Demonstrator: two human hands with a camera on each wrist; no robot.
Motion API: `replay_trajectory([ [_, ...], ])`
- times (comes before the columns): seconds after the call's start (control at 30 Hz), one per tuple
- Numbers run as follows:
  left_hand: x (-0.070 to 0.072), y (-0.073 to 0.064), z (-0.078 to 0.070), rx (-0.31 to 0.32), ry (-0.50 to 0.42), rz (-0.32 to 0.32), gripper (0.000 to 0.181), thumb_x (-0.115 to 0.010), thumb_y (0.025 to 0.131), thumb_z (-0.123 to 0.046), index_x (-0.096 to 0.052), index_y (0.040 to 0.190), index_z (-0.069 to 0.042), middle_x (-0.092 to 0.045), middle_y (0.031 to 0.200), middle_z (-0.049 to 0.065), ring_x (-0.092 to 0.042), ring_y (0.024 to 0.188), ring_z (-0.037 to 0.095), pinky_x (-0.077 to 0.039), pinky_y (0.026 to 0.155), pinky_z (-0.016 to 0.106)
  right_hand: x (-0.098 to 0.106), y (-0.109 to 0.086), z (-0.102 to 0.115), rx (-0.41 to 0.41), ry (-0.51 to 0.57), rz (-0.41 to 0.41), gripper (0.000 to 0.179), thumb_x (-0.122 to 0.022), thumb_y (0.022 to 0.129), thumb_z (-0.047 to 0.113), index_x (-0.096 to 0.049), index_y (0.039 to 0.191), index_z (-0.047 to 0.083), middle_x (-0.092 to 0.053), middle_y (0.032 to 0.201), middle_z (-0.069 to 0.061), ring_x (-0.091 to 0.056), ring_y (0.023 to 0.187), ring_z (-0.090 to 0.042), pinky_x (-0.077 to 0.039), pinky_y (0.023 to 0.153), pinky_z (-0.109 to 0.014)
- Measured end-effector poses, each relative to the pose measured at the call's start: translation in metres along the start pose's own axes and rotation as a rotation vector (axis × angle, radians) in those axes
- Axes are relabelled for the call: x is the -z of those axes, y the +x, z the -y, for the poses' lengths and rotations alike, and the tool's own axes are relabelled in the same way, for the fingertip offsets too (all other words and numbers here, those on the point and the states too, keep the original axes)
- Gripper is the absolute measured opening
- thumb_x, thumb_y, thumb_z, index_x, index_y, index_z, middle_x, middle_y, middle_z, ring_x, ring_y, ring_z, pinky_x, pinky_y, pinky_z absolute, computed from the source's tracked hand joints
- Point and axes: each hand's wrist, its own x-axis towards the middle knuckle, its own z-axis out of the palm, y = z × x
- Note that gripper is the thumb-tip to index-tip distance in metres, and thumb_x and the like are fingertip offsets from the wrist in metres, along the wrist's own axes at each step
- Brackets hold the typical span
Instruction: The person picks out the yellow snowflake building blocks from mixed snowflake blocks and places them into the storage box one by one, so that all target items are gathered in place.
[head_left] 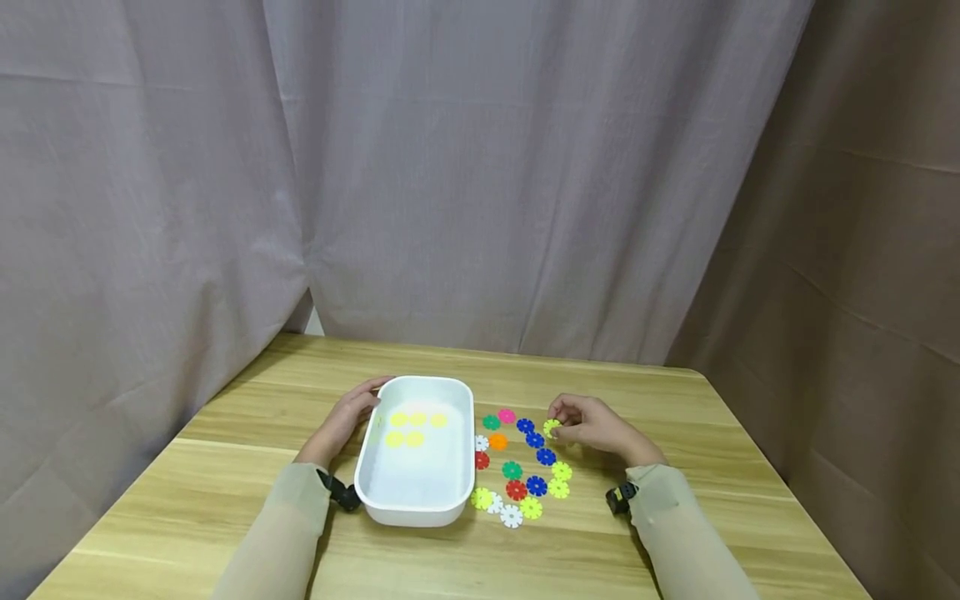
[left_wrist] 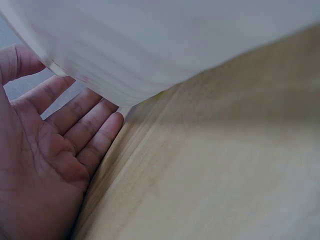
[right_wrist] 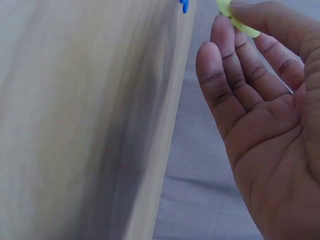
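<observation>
A white rectangular plastic tub [head_left: 414, 492] stands on the table with several yellow snowflake discs [head_left: 415, 439] on its floor. My left hand [head_left: 352, 421] holds the tub's left side, its thumb at the rim and its fingers along the outer wall [left_wrist: 150, 55] in the left wrist view. Between thumb and fingertips, my right hand [head_left: 596, 425] pinches a yellow snowflake disc [head_left: 551, 428], raised above the table. That disc [right_wrist: 242, 25] is partly covered by the thumb in the right wrist view. Nearest below it lie blue discs [head_left: 535, 440].
Loose discs lie right of the tub: green [head_left: 512, 471], red [head_left: 516, 490], orange [head_left: 498, 442], pink [head_left: 507, 416], white [head_left: 512, 517] and yellow [head_left: 561, 472]. The wooden table [head_left: 570, 558] ends at a grey curtain [head_left: 450, 208] behind.
</observation>
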Motion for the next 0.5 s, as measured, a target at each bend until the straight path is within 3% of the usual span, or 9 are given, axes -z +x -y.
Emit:
replay_trajectory([
  [0.17, -0.001, -0.001, 0.000, 0.000, 0.001, -0.004, 0.054, -0.046, 0.093, -0.013, -0.051, 0.147, -0.010, -0.047, 0.153, 0.011, -0.042, 0.139, 0.031, -0.028, 0.115, 0.048, -0.003, 0.004, 0.010, -0.001, -0.030, -0.031, 0.019, -0.075, 0.088, 0.011, -0.066, 0.105, 0.012, -0.066, 0.090, -0.001, -0.064, 0.083, -0.019, -0.055, 0.073, -0.030],
  [0.5, 0.000, -0.002, 0.000, -0.022, -0.008, 0.008, 0.053, -0.045, 0.094, -0.013, -0.052, 0.147, -0.009, -0.048, 0.151, 0.012, -0.044, 0.138, 0.032, -0.028, 0.115, 0.048, -0.010, 0.014, 0.029, 0.016, -0.038, -0.072, 0.016, -0.073, 0.089, 0.009, -0.067, 0.104, 0.013, -0.067, 0.090, 0.002, -0.065, 0.083, -0.018, -0.054, 0.073, -0.030],
])
